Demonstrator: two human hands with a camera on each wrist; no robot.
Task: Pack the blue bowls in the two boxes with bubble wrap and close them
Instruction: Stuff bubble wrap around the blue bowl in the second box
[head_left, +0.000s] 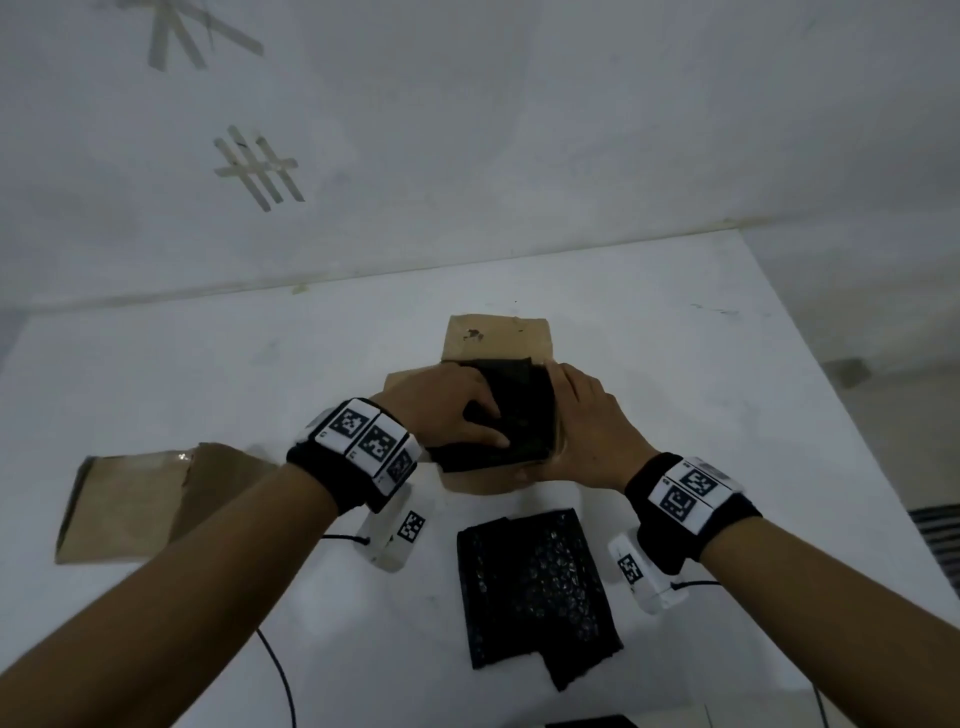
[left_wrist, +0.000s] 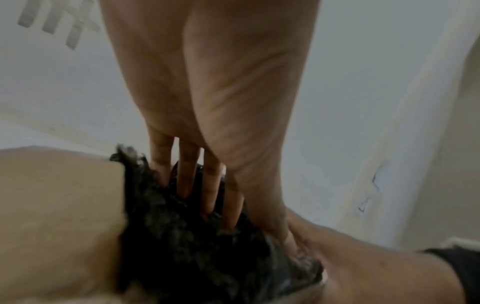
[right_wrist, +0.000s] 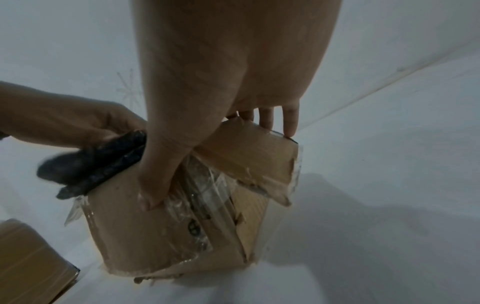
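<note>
An open cardboard box (head_left: 493, 338) stands mid-table with its flaps spread. Black bubble wrap (head_left: 524, 415) fills its mouth. My left hand (head_left: 493, 415) presses down on this wrap with straight fingers (left_wrist: 187, 181), which sink into the wrap (left_wrist: 194, 257) beside a flap (left_wrist: 57, 216). My right hand (head_left: 566, 405) holds the box's right side. Its thumb (right_wrist: 153, 197) lies on the near wall (right_wrist: 145, 236) and its fingers (right_wrist: 288, 123) reach over the right flap. No blue bowl shows in any view.
A second cardboard box (head_left: 124, 499) lies at the left, with a corner showing (right_wrist: 28, 263) in the right wrist view. A loose sheet of black bubble wrap (head_left: 535, 587) lies on the white table (head_left: 727, 364) near me. Thin cables (head_left: 280, 675) trail below my wrists. A wall stands behind.
</note>
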